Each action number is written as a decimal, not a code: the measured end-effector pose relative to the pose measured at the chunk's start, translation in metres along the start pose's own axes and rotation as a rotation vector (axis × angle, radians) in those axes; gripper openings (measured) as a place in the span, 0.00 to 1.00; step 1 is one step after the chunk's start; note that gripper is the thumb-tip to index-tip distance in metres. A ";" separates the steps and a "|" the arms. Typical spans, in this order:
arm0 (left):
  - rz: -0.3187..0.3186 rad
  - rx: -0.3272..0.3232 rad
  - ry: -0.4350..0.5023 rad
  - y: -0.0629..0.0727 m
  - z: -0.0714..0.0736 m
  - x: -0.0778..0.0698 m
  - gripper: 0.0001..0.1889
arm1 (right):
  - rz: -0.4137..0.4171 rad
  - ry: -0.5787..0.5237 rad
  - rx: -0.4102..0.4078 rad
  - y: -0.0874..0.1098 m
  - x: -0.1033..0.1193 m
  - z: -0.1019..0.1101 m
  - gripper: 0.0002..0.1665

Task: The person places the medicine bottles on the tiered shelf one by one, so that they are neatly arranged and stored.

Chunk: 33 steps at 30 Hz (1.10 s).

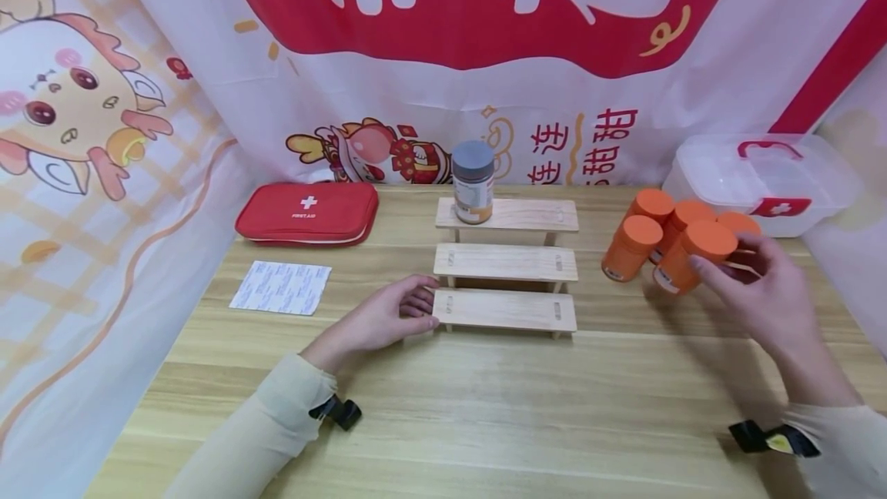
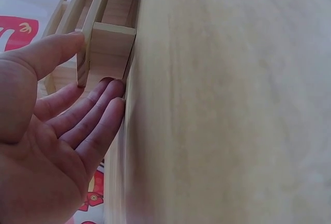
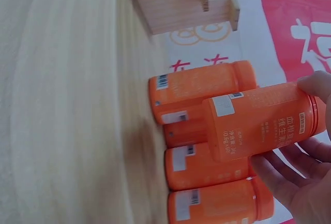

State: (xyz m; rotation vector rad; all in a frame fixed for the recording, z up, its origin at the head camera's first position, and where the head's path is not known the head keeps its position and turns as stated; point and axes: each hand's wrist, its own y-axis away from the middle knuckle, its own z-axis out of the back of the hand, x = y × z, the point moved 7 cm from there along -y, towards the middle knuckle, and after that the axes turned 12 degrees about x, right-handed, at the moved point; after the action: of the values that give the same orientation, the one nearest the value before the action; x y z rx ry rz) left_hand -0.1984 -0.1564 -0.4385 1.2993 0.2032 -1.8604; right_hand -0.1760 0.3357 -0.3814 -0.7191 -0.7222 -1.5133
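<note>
A three-tier wooden stand (image 1: 504, 309) stands mid-table. At its left end my left hand (image 1: 388, 316) holds the lowest board, thumb at the front corner and fingers round behind; the left wrist view shows the thumb and index finger on the board's end (image 2: 83, 61). On the top tier, at the left, is a grey-capped bottle (image 1: 473, 183). My right hand (image 1: 769, 291) grips an orange pill bottle (image 3: 256, 120) near its cap, tilted and raised off the table. Several like orange bottles (image 1: 632, 249) stand close together beside and behind it.
A red first-aid pouch (image 1: 305, 214) lies at the back left, with a white-and-blue printed sheet (image 1: 280, 287) in front of it. At the back right is a clear box (image 1: 728, 168) with a red handle. Printed cloth (image 1: 416, 91) hangs behind the table.
</note>
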 end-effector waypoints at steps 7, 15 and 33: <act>0.000 0.004 -0.004 0.000 0.001 -0.001 0.32 | 0.070 -0.041 -0.095 0.008 0.020 0.005 0.42; -0.011 -0.009 -0.007 0.000 0.000 -0.001 0.32 | 0.132 -0.072 -0.111 0.010 0.038 0.003 0.39; -0.013 0.017 0.002 -0.002 0.000 -0.002 0.32 | 0.179 -0.086 -0.050 -0.005 0.082 -0.013 0.39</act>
State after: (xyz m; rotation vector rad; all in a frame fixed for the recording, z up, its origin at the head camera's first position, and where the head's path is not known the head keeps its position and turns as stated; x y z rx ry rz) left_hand -0.1998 -0.1543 -0.4376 1.3142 0.1977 -1.8757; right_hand -0.1859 0.2760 -0.3240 -0.8674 -0.6679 -1.3480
